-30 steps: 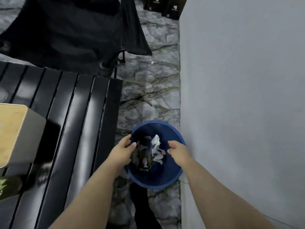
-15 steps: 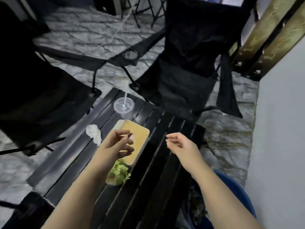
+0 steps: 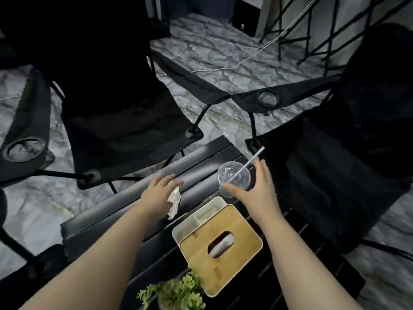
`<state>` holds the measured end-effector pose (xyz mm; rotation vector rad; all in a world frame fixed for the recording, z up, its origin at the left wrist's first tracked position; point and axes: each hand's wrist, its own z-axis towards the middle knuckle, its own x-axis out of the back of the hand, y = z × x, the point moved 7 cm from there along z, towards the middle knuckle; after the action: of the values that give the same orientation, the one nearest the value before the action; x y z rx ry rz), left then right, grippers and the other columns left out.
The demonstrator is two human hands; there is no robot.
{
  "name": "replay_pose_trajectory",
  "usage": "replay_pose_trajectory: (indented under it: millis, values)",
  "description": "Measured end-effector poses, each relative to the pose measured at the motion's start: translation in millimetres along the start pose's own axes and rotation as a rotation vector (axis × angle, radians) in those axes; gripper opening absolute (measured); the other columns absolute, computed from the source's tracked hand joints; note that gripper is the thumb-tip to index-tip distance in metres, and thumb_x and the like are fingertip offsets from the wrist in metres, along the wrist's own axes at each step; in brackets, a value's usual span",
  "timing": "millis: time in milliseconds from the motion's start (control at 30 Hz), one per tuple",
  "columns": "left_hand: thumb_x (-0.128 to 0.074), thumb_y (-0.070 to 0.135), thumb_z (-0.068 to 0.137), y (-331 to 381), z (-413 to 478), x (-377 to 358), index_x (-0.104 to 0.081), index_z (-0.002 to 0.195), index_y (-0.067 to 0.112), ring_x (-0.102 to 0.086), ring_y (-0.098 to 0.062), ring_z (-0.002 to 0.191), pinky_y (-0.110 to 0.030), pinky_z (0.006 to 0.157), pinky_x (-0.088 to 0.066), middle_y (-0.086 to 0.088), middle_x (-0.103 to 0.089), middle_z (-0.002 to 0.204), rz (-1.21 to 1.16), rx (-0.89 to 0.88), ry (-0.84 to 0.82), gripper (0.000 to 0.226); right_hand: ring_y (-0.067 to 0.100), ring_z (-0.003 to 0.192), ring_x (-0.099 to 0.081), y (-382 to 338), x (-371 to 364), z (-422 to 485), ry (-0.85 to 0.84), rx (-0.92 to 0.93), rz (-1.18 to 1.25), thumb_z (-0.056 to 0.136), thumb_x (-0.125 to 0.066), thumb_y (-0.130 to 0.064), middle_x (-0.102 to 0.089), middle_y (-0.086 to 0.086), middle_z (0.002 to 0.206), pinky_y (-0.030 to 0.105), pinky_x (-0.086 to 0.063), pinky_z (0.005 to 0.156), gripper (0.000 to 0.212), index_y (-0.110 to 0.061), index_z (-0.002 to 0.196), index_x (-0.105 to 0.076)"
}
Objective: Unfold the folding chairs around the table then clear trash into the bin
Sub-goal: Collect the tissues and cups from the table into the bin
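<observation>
A: Step?
B: Trash clearing: left hand [image 3: 159, 191], fingers straight, over crumpled white tissue [image 3: 174, 201]; right hand [image 3: 257, 186] spread beside clear lidded plastic cup with straw [image 3: 233, 175], not gripping. Both on black slatted table [image 3: 201, 156]; black fabric folding chairs [image 3: 116, 121] beyond look unfolded.
A: Next?
B: Close both grips, carry to bin. Bin out of frame; tissue contact unclear.
</observation>
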<state>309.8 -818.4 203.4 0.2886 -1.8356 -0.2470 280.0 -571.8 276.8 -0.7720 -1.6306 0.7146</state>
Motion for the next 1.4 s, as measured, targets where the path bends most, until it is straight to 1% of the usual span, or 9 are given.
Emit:
replay_pose_trajectory:
  millis: [100, 200, 367, 600, 733, 867, 1000, 1133, 1400]
  values:
    - [-0.054, 0.023, 0.088, -9, 11, -46, -0.006, 0.147, 0.029, 0.012, -0.029, 0.144, -0.049, 0.116, -0.014, 0.002, 0.009, 0.158, 0.145, -0.011, -0.216, 0.076, 0.015, 0.145, -0.008, 14, -9, 20, -0.034, -0.037, -0.11, 0.055, -0.068, -0.073, 0.003, -0.014, 0.158, 0.054, -0.018, 0.114, 0.119, -0.036, 0.147, -0.002]
    - [-0.049, 0.019, 0.09, -13, 13, -73, -0.014, 0.146, 0.025, 0.007, -0.026, 0.145, -0.037, 0.118, -0.013, 0.0, 0.003, 0.158, 0.209, -0.026, -0.236, 0.067, 0.013, 0.145, -0.006, 24, -19, 31, -0.062, -0.037, -0.147, 0.054, -0.07, -0.071, 0.004, -0.014, 0.158, 0.055, -0.02, 0.113, 0.122, -0.036, 0.147, 0.001]
    - [-0.046, 0.004, 0.084, -20, 1, -68, -0.054, 0.109, 0.021, -0.047, -0.022, 0.107, -0.024, 0.081, -0.036, 0.002, -0.053, 0.114, -0.008, -0.001, -0.036, 0.032, 0.016, 0.145, -0.009, 30, -40, 39, -0.126, -0.014, -0.091, 0.063, -0.077, -0.054, -0.001, -0.009, 0.158, 0.055, -0.024, 0.113, 0.115, -0.028, 0.148, -0.005]
    - [-0.049, 0.009, 0.085, -21, -19, 2, -0.049, 0.084, 0.028, -0.053, -0.009, 0.069, -0.021, 0.056, -0.04, 0.008, -0.059, 0.081, -0.416, 0.232, 0.353, 0.02, 0.024, 0.112, -0.05, 46, -45, 40, -0.105, -0.077, -0.208, 0.083, -0.063, -0.017, -0.04, 0.005, 0.134, 0.033, -0.046, 0.083, 0.049, -0.017, 0.127, -0.043]
    - [-0.051, 0.011, 0.086, -7, -28, 20, -0.059, 0.096, 0.019, -0.051, 0.004, 0.07, -0.002, 0.058, -0.038, 0.01, -0.06, 0.087, -0.469, 0.164, 0.337, 0.015, 0.024, 0.095, -0.054, 55, -36, 26, -0.026, -0.113, -0.228, 0.085, -0.051, -0.003, -0.045, 0.003, 0.124, 0.033, -0.045, 0.073, 0.032, -0.018, 0.113, -0.051]
    - [-0.047, 0.016, 0.089, -9, -28, 19, -0.058, 0.105, 0.02, -0.056, 0.0, 0.066, -0.014, 0.055, -0.038, 0.002, -0.063, 0.09, -0.556, 0.23, 0.312, 0.02, 0.022, 0.09, -0.054, 50, -34, 22, 0.037, -0.098, -0.163, 0.082, -0.051, -0.007, -0.046, 0.001, 0.116, 0.035, -0.047, 0.073, 0.022, -0.021, 0.099, -0.049]
    - [-0.049, 0.02, 0.09, -11, -10, 16, -0.06, 0.106, 0.02, -0.055, -0.003, 0.062, -0.016, 0.049, -0.036, 0.0, -0.063, 0.091, -0.615, 0.273, 0.316, 0.02, 0.014, 0.102, -0.047, 34, -42, 35, 0.0, -0.05, 0.026, 0.085, -0.06, -0.035, -0.044, 0.0, 0.125, 0.03, -0.041, 0.08, 0.038, -0.023, 0.119, -0.049]
    - [-0.052, 0.017, 0.087, -3, 10, 6, -0.061, 0.107, 0.023, -0.059, -0.014, 0.081, -0.016, 0.058, -0.039, 0.0, -0.064, 0.096, -0.639, 0.273, 0.246, 0.023, 0.016, 0.11, -0.046, 26, -62, 51, -0.131, -0.062, 0.075, 0.085, -0.063, -0.035, -0.04, 0.001, 0.136, 0.03, -0.038, 0.087, 0.047, -0.025, 0.129, -0.047]
    - [-0.056, 0.005, 0.083, 17, 24, -25, -0.063, 0.094, 0.028, -0.062, -0.023, 0.094, -0.034, 0.085, -0.047, -0.003, -0.067, 0.093, -0.718, 0.217, 0.056, 0.026, 0.015, 0.074, -0.055, 26, -76, 66, -0.088, -0.078, -0.019, 0.09, -0.054, -0.02, -0.061, 0.003, 0.093, 0.024, -0.044, 0.059, 0.007, -0.014, 0.092, -0.058]
